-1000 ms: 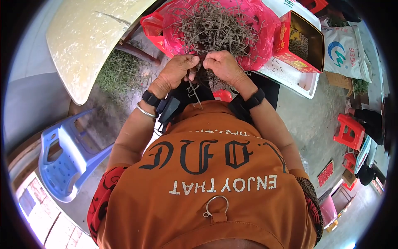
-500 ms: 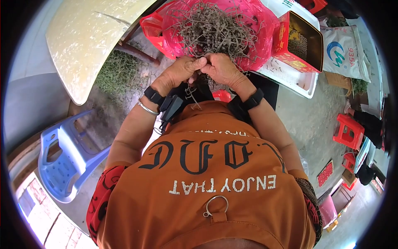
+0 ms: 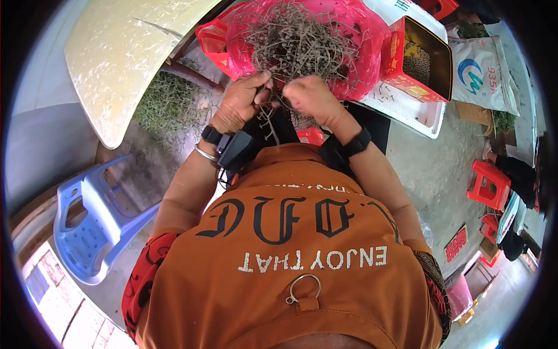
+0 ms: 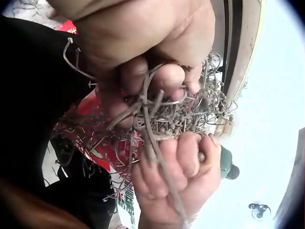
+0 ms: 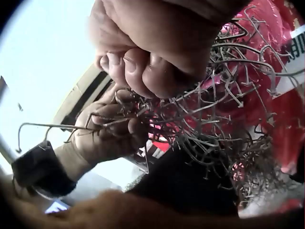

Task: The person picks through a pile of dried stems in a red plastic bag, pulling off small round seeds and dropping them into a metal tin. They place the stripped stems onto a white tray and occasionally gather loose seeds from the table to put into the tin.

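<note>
My left hand (image 3: 241, 100) grips a dry, branching plant stalk (image 4: 152, 129), whose bare twigs hang down from the fingers toward my lap. Beside it, a short gap away, my right hand (image 3: 314, 99) is curled into a fist. A small round brownish seed or pod (image 4: 201, 156) shows between its fingers in the left wrist view. Just beyond both hands a tangled heap of dry stalks (image 3: 296, 46) fills a pink plastic bag (image 3: 372, 58). In the right wrist view, more twigs (image 5: 228, 95) spread below the right fist.
Right of the bag, a red box (image 3: 398, 55) with a gold inside holds small round pieces (image 3: 417, 61), next to a white foam tray (image 3: 427, 119). A pale tabletop (image 3: 116, 64), greenish stalks (image 3: 163, 102) on the floor and a blue chair (image 3: 87, 232) are at left. A white sack (image 3: 482, 70) and red stool (image 3: 489, 185) stand right.
The hands came together over the stalk half a second ago and are now apart, the right one drawn slightly to the right. The left hand keeps its stalk and has turned a little.
</note>
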Action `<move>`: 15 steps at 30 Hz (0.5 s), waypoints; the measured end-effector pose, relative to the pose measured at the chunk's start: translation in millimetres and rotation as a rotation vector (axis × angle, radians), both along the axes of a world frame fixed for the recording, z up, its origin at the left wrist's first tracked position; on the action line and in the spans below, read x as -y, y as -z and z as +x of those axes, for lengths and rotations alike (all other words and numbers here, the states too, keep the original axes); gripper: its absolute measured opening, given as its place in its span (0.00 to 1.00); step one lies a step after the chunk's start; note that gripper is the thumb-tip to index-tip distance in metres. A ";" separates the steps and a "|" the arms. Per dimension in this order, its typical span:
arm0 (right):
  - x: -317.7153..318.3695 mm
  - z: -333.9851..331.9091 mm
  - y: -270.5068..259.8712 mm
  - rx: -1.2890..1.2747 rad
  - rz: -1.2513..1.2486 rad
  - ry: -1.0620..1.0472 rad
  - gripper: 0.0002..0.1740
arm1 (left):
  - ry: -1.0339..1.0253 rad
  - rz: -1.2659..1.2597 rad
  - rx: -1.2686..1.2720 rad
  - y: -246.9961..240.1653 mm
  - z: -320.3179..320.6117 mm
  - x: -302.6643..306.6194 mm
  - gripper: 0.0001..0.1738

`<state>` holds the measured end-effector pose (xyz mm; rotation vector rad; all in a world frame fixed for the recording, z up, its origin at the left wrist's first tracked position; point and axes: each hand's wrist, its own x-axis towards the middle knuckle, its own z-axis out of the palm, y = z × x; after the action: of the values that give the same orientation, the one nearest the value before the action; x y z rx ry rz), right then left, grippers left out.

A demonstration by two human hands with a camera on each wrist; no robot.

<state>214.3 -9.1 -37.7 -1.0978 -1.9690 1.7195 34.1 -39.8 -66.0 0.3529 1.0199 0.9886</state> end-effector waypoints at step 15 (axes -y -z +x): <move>4.1 -4.8 -11.7 -0.090 0.251 0.191 0.06 | 0.225 0.139 -0.118 -2.1 10.4 12.4 0.35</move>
<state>209.4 -13.2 -26.0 -1.0602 -1.8948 1.3583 44.4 -52.2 -63.9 0.6334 0.9958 0.8440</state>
